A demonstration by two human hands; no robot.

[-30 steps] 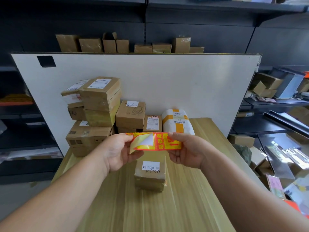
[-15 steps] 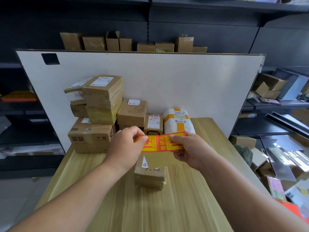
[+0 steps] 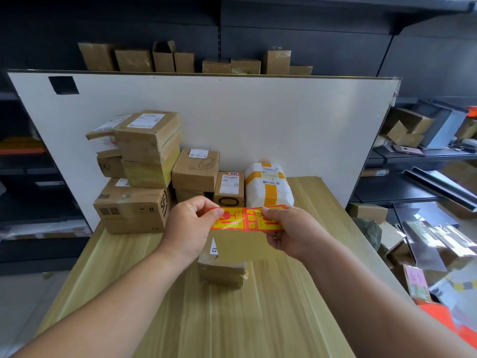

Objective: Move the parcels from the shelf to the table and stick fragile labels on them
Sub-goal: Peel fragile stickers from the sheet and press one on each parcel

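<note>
While fragile label [image 3: 245, 219] hangs above parcel [image 3: 222, 270], left hand [image 3: 189, 223] pinches its left end, right hand [image 3: 291, 231] pinches right end. Long axis runs left-right. Parcel sits below fingers, nearer left hand; next move likely straight down.

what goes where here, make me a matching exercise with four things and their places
Things
1. fragile label
2. small parcel
3. white parcel
4. white board

Places
a. stands upright behind the stacked boxes
b. pinched between the left hand and the right hand
c. alone on the table, below the hands
d. right end of the row against the board

Pairs: 1-b, 2-c, 3-d, 4-a
</note>
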